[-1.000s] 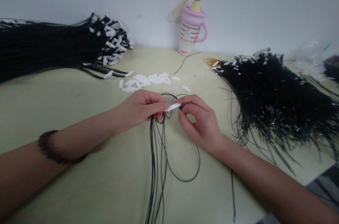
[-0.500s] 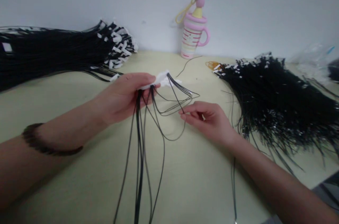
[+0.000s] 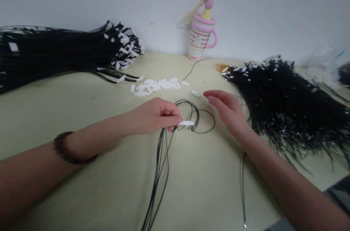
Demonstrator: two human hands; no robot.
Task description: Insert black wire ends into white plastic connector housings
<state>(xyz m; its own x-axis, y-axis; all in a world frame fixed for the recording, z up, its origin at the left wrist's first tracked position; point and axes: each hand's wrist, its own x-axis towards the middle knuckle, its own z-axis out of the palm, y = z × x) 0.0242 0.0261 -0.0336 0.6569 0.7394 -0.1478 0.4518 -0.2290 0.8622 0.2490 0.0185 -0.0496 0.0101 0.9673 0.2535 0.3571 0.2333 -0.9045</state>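
Observation:
My left hand (image 3: 155, 116) is closed in a pinch on a few thin black cords (image 3: 160, 158) and a small white tag (image 3: 186, 123) at their looped ends. The cords trail down toward me across the pale green table. Their loops (image 3: 201, 116) lie on the table just right of the pinch. My right hand (image 3: 228, 110) hovers to the right with its fingers stretched out and nothing in it, close to a single loose white tag (image 3: 195, 93). A heap of loose white tags (image 3: 157, 85) lies just beyond both hands.
A big bundle of black cords with white tags (image 3: 68, 54) lies at the back left. Another black cord bundle (image 3: 284, 96) spreads out on the right. A pink striped cup with a lid (image 3: 201, 38) stands by the wall. Clear plastic bags (image 3: 322, 63) sit far right.
My left hand has come down from a raised position and now rests the cords near the table. My right hand let go of the cord and opened, moving toward the loose tags.

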